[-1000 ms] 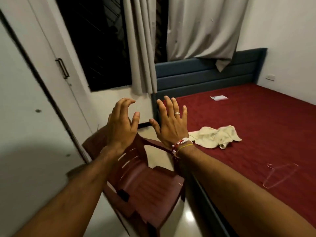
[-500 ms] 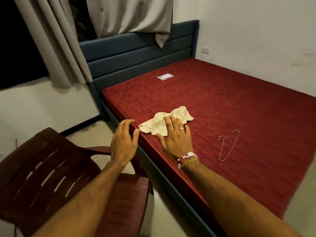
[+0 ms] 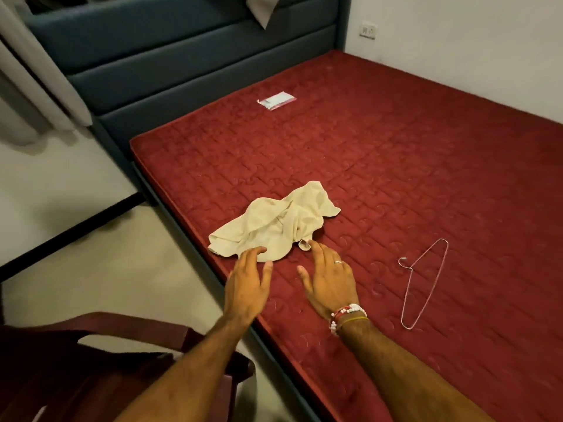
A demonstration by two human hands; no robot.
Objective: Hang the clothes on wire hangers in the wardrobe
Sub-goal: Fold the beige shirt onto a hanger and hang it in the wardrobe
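Observation:
A crumpled cream garment (image 3: 274,222) lies near the left edge of the red mattress (image 3: 396,166). A thin wire hanger (image 3: 422,278) lies flat on the mattress to its right. My left hand (image 3: 248,284) reaches forward with straight fingers, its fingertips at the garment's near edge. My right hand (image 3: 330,280), wearing a ring and bead bracelets, stretches out flat just below the garment, fingertips close to a fold of it. Neither hand holds anything. The wardrobe is out of view.
A dark red plastic chair (image 3: 100,370) stands at the lower left beside the bed. A blue padded headboard (image 3: 182,56) runs along the back, with a grey curtain (image 3: 36,86) at the left. A small white packet (image 3: 276,100) lies far up the mattress.
The view has swung right and down from the wardrobe door and window to the bed. Both hands have dropped from in front of the chair and reached the garment's near edge.

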